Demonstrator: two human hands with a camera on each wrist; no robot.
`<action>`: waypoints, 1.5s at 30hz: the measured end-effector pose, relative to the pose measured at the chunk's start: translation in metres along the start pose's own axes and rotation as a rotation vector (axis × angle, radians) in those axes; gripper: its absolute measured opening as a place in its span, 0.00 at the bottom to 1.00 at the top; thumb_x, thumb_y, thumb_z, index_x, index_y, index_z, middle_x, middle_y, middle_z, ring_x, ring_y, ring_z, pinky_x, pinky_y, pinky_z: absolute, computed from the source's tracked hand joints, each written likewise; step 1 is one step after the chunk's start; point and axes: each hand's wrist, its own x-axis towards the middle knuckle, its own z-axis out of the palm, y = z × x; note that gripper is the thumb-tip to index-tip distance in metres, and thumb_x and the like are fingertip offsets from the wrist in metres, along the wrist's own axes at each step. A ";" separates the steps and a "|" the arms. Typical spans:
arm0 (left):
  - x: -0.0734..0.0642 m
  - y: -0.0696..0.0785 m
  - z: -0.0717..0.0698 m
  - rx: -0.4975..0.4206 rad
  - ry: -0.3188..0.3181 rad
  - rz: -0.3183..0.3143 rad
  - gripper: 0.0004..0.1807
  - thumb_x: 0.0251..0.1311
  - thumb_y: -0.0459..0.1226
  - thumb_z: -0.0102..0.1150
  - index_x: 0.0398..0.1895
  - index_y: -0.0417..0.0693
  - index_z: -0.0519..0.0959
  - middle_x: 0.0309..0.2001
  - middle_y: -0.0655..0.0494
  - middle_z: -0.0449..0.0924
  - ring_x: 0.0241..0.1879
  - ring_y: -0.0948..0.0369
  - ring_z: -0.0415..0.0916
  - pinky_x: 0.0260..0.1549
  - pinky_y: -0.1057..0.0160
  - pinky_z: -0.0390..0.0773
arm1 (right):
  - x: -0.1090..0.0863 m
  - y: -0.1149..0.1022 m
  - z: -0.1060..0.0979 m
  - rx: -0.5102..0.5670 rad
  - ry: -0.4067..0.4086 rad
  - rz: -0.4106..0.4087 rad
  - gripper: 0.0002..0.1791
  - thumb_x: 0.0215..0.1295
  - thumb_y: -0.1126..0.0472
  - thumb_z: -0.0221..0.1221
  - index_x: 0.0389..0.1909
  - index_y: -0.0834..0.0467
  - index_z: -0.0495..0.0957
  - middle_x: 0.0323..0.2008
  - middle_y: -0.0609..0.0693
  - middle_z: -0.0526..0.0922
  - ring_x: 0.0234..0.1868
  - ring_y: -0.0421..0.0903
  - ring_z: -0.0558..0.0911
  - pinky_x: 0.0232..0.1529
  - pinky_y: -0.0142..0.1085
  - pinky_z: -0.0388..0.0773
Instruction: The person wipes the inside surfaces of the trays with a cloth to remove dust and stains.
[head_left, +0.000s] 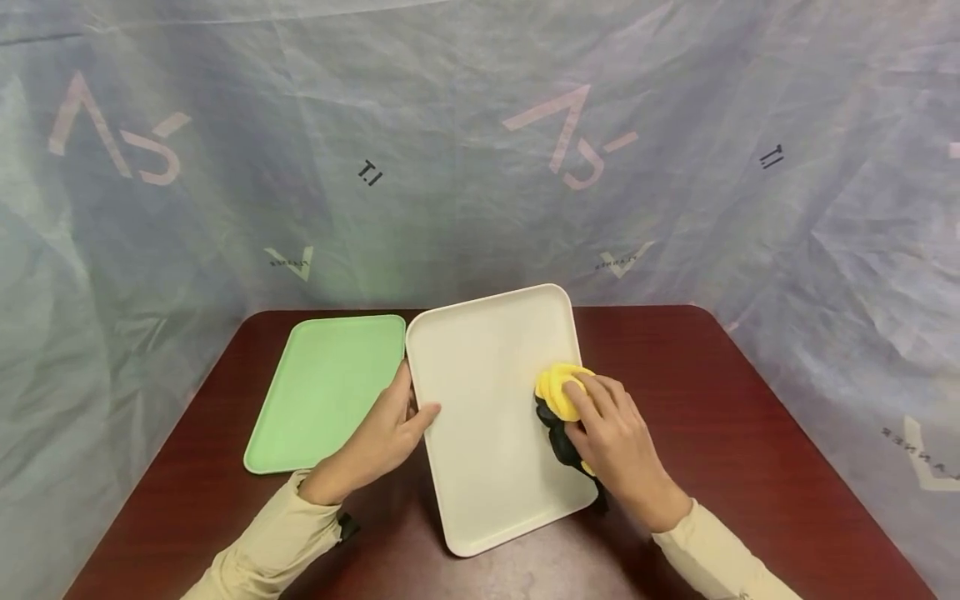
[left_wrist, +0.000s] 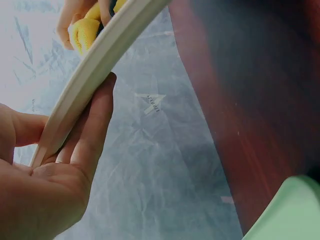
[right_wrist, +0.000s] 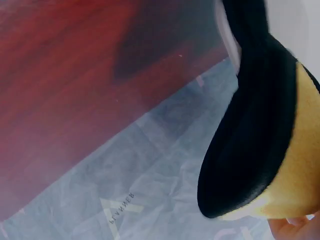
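Table (head_left: 697, 417): running out of frame
Left hand (head_left: 375, 446): gripping white tray (head_left: 487, 425)
Right hand (head_left: 618, 437): holding cloth (head_left: 557, 392), partly hiding that tray

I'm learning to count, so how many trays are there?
2: the white tray, held by the left hand, and the green tray, lying on the table to its left. Another beneath the green one would be hidden.

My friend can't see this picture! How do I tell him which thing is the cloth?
Start with the dark red table, then find the white tray tilted up over it. On that tray's right side, look under the right hand for the cloth. Unlike the flat white and green trays, it's bunched up, yellow and black.
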 end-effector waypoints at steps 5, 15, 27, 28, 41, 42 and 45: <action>-0.002 0.001 0.001 -0.031 -0.010 -0.023 0.34 0.69 0.24 0.50 0.74 0.49 0.53 0.49 0.46 0.78 0.44 0.56 0.80 0.40 0.61 0.82 | -0.003 0.001 -0.002 0.002 0.002 -0.004 0.28 0.44 0.74 0.63 0.53 0.66 0.77 0.53 0.63 0.79 0.50 0.63 0.77 0.49 0.53 0.76; -0.004 0.006 0.005 0.019 0.006 -0.004 0.27 0.70 0.25 0.51 0.69 0.43 0.57 0.45 0.45 0.79 0.39 0.58 0.81 0.36 0.62 0.82 | -0.014 -0.004 -0.007 0.052 -0.015 0.011 0.27 0.46 0.72 0.60 0.52 0.67 0.76 0.53 0.63 0.79 0.51 0.63 0.76 0.48 0.51 0.76; -0.008 0.004 0.006 0.020 0.006 0.034 0.28 0.70 0.25 0.51 0.70 0.44 0.56 0.46 0.46 0.80 0.39 0.59 0.82 0.34 0.62 0.82 | -0.024 -0.022 0.001 0.095 -0.008 -0.008 0.22 0.54 0.67 0.56 0.52 0.67 0.77 0.51 0.62 0.79 0.49 0.62 0.77 0.45 0.50 0.77; -0.008 0.004 0.006 0.025 0.010 0.035 0.29 0.70 0.25 0.51 0.70 0.45 0.56 0.46 0.46 0.80 0.39 0.59 0.82 0.34 0.62 0.82 | -0.023 -0.025 0.003 0.100 -0.010 -0.015 0.23 0.52 0.67 0.57 0.52 0.67 0.77 0.51 0.62 0.79 0.49 0.61 0.77 0.46 0.50 0.77; -0.008 0.004 0.011 0.022 0.039 0.030 0.33 0.69 0.26 0.52 0.73 0.44 0.52 0.44 0.43 0.80 0.37 0.58 0.82 0.33 0.62 0.83 | 0.013 -0.074 0.026 0.132 -0.008 -0.182 0.32 0.38 0.68 0.68 0.52 0.63 0.76 0.50 0.61 0.79 0.49 0.59 0.78 0.50 0.48 0.79; -0.008 0.004 0.011 0.028 0.045 0.031 0.33 0.69 0.26 0.52 0.73 0.44 0.53 0.43 0.43 0.80 0.37 0.58 0.81 0.33 0.62 0.82 | 0.016 -0.078 0.028 0.134 -0.009 -0.192 0.33 0.38 0.68 0.69 0.52 0.63 0.76 0.50 0.61 0.79 0.49 0.59 0.78 0.51 0.48 0.79; -0.006 0.004 0.011 0.046 0.043 0.039 0.30 0.70 0.27 0.52 0.71 0.43 0.55 0.40 0.46 0.79 0.33 0.60 0.79 0.30 0.63 0.81 | 0.023 -0.087 0.032 0.125 -0.018 -0.228 0.34 0.37 0.66 0.73 0.52 0.61 0.76 0.50 0.60 0.79 0.49 0.58 0.78 0.51 0.47 0.79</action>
